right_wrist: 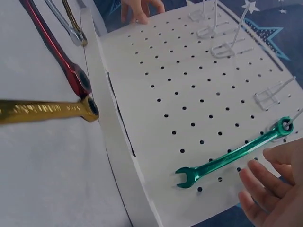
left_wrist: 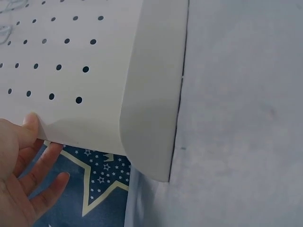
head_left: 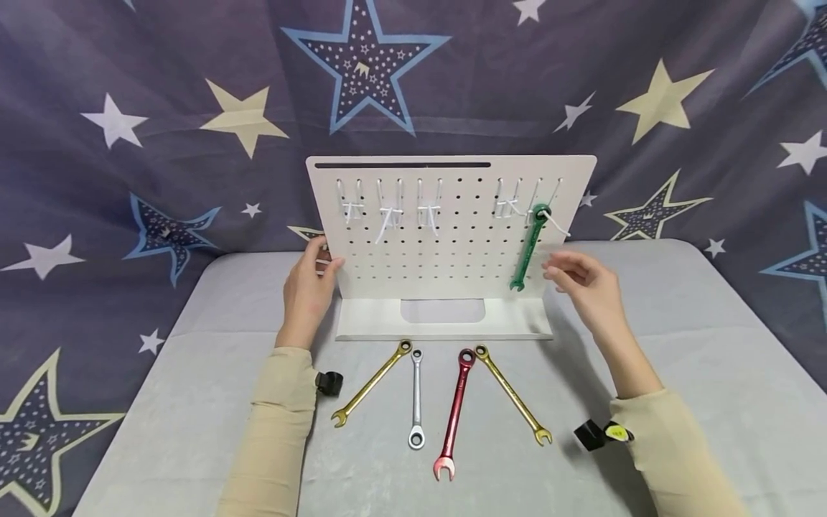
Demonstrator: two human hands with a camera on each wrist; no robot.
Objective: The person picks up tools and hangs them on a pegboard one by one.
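A white pegboard (head_left: 426, 251) stands upright on its base. My left hand (head_left: 310, 287) grips its left edge, thumb on the front face and fingers behind, as the left wrist view shows the thumb (left_wrist: 31, 124) on the board. A green combination wrench (head_left: 530, 248) hangs by its ring end from a white hook (head_left: 555, 222) at the board's right, open end down. Beside that wrench, at the right edge, my right hand (head_left: 584, 287) holds nothing, its fingers (right_wrist: 270, 177) loosely bent.
Before the base lie a gold wrench (head_left: 371, 384), a silver wrench (head_left: 416, 398), a red wrench (head_left: 455, 413) and a second gold wrench (head_left: 513, 395). More white hooks (head_left: 390, 210) stick out from the board's upper part. A star-patterned cloth (head_left: 484, 79) hangs behind the grey table (head_left: 213, 402).
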